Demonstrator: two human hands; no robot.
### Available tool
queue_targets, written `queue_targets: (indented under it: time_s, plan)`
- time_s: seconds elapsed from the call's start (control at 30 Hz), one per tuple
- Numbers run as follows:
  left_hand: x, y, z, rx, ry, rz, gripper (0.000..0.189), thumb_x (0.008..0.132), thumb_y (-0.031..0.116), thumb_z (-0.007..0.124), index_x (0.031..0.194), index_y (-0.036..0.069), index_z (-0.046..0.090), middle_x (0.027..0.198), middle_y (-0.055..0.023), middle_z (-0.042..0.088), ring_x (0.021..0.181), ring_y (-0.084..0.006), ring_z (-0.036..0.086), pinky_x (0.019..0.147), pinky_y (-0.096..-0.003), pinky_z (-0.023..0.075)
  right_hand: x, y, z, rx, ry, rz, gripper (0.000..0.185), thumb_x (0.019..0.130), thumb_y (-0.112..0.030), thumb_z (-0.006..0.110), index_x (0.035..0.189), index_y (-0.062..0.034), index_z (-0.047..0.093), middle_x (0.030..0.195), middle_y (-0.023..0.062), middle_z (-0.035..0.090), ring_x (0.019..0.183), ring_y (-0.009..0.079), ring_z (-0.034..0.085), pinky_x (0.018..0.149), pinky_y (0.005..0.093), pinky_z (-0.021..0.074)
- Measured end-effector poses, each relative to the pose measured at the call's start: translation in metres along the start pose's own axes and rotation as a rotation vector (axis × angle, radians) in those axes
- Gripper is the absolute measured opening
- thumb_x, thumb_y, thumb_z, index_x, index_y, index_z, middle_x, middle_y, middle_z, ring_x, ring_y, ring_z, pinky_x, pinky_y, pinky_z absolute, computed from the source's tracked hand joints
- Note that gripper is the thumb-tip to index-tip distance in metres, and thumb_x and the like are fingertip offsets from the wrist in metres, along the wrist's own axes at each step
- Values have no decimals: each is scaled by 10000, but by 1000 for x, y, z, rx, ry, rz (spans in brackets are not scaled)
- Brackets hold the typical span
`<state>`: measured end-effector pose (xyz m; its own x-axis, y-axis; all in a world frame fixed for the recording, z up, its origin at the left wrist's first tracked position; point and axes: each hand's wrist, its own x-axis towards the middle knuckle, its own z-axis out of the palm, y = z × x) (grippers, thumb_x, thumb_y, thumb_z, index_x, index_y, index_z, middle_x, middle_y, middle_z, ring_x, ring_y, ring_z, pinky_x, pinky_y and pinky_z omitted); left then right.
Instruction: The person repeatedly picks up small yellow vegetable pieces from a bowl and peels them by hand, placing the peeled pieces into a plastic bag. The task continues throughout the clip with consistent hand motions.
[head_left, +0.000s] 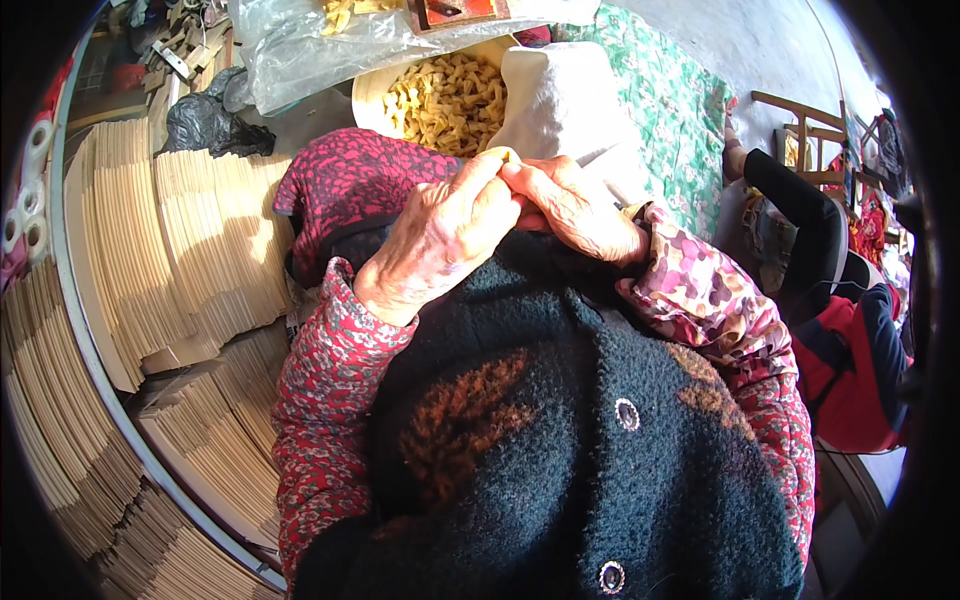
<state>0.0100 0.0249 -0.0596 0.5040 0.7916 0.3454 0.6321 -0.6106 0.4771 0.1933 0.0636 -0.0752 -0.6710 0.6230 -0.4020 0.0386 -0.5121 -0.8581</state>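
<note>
My left hand (442, 236) and my right hand (577, 206) meet at the fingertips in front of my chest. Between the thumbs and forefingers, a sliver of a small yellow piece (511, 157) shows; the fingers cover the rest. Just beyond the hands, a pale round tub (366, 97) holds a heap of small yellow knotted pieces (450, 101). White cloth (559, 94) drapes over its right side, close to my right hand. Under my left wrist lies a pink-and-black patterned cloth (352, 172).
Clear plastic sheeting (300, 56) covers a surface behind the tub, bearing more yellow pieces (337, 15) and a red-orange box (457, 11). Cardboard stacks (195, 247) fill the left. Green floral fabric (660, 112) spreads at right, near another person's leg (795, 195) and a wooden chair frame (802, 120).
</note>
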Motion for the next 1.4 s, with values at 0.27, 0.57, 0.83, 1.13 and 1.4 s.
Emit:
queue_targets:
  time_s: [0.27,0.57,0.83,1.13,1.4]
  plan:
    - [1,0,1,-126,201,3,233,774,-14,710,1000,3,656,1080,-166,614,895,-276,668,704,-313,571,0,-6,-6,-34,53,-30,404,1024,-347,434,830,-18,563,688,-26,503,627,52,431,556,233,376]
    - [-13,-9,10,-895,330,-587,167,865,-2,664,1029,-23,642,1061,-87,642,876,-151,660,807,-262,532,1,-1,-6,-121,125,-129,397,1028,-351,416,938,9,559,694,-17,497,627,66,433,566,241,387]
    - [-12,-18,21,-1312,416,-757,320,895,-11,600,1209,-37,541,1124,-112,628,1039,-177,613,926,-303,495,1,2,-10,-296,-38,-281,397,1030,-343,394,954,-3,583,677,-8,521,608,75,454,566,245,388]
    - [-8,-11,13,-902,229,-576,316,923,-22,495,1225,-98,547,1229,-169,598,1111,-230,601,961,-315,475,1,2,-5,-327,-46,-163,360,1015,-299,399,873,-17,573,656,11,526,619,102,484,592,276,416]
    - [-4,1,1,-1124,148,-633,320,932,7,543,1237,-92,556,1203,-119,613,1055,-169,604,924,-278,477,2,0,-5,-321,-99,-247,363,1020,-315,415,884,-18,573,643,16,523,603,108,482,583,284,419]
